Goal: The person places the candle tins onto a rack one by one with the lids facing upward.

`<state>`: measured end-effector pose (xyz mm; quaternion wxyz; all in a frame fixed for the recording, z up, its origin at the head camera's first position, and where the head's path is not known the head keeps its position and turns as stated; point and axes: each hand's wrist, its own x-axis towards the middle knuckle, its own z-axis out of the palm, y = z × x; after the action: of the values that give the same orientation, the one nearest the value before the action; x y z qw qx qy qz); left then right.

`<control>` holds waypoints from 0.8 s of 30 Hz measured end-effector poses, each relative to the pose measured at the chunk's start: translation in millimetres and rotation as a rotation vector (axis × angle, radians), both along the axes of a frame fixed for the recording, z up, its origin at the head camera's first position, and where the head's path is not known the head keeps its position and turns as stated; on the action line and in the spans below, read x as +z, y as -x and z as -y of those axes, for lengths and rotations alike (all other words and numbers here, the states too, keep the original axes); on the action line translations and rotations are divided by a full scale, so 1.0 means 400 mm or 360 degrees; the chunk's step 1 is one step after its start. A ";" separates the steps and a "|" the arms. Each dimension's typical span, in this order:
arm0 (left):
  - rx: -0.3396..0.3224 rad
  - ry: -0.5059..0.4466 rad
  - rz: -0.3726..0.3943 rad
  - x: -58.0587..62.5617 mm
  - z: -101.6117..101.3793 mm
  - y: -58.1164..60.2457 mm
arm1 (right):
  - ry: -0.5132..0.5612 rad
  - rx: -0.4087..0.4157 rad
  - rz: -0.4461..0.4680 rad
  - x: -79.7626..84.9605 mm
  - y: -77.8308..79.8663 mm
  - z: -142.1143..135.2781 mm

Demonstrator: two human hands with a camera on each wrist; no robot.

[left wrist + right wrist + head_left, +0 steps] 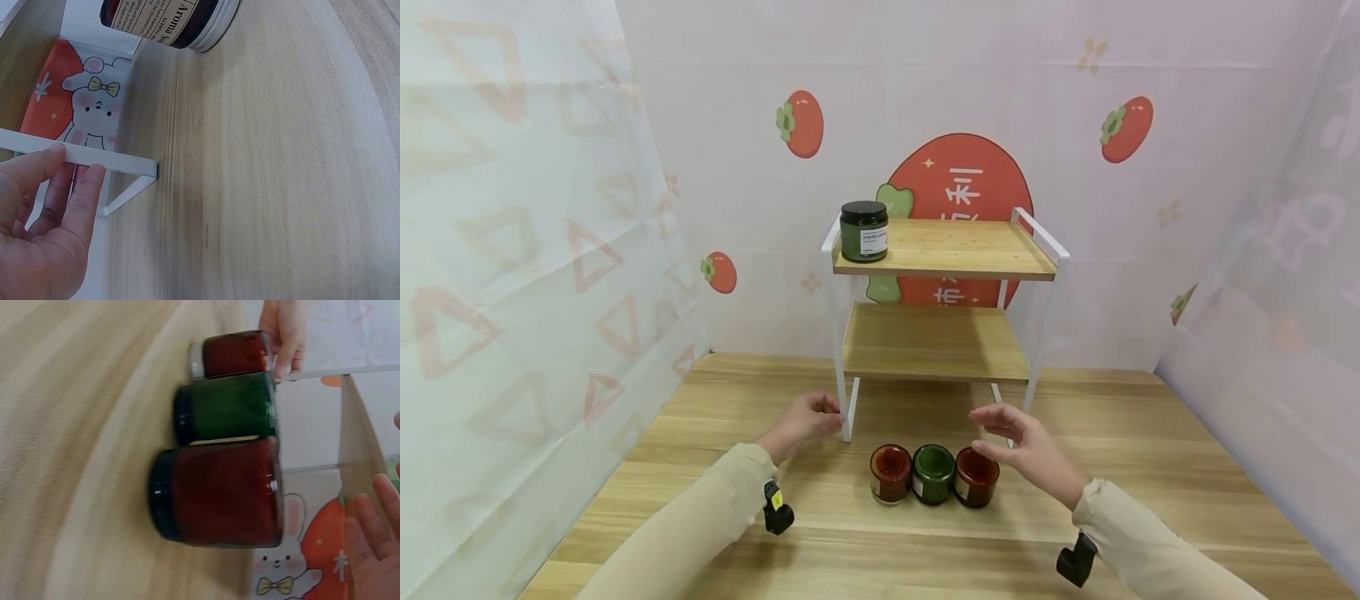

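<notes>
My left hand (808, 423) pinches the front left leg of a white-framed shelf rack (125, 161) between thumb and fingers, low near the table. The right hand (1026, 446) hovers beside the right red jar (977, 477), its fingers extended and apart from the rack in the right wrist view. That jar stands in a row with a green jar (933, 474) and another red jar (891, 474) in front of the rack. All three rest lid down; the left one has a silver lid. A green scented candle jar (863, 232) sits upright on the top shelf's left end.
The rack has a wooden top shelf (955, 246) and a lower wooden shelf (936, 340). It stands on a wood-grain table (737, 533). Printed cloth walls (737, 150) enclose the back and both sides.
</notes>
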<state>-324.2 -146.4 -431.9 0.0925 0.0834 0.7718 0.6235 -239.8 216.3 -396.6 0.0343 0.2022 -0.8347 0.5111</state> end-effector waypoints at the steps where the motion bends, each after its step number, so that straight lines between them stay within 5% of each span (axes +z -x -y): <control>1: -0.0001 0.0004 0.0002 0.000 0.000 -0.001 | -0.0012 0.0004 0.0020 -0.008 -0.002 -0.001; 13: 0.0027 -0.0017 0.0022 -0.001 -0.004 -0.003 | -0.0089 0.0032 0.0063 -0.077 -0.008 -0.016; 24: -0.0006 -0.0044 0.0013 -0.002 -0.002 0.001 | -0.0101 0.0101 0.0120 -0.098 -0.004 -0.022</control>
<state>-324.6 -145.5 -432.8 0.0956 0.0837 0.7625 0.6344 -238.3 225.0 -435.7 -0.0198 0.2103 -0.8444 0.4923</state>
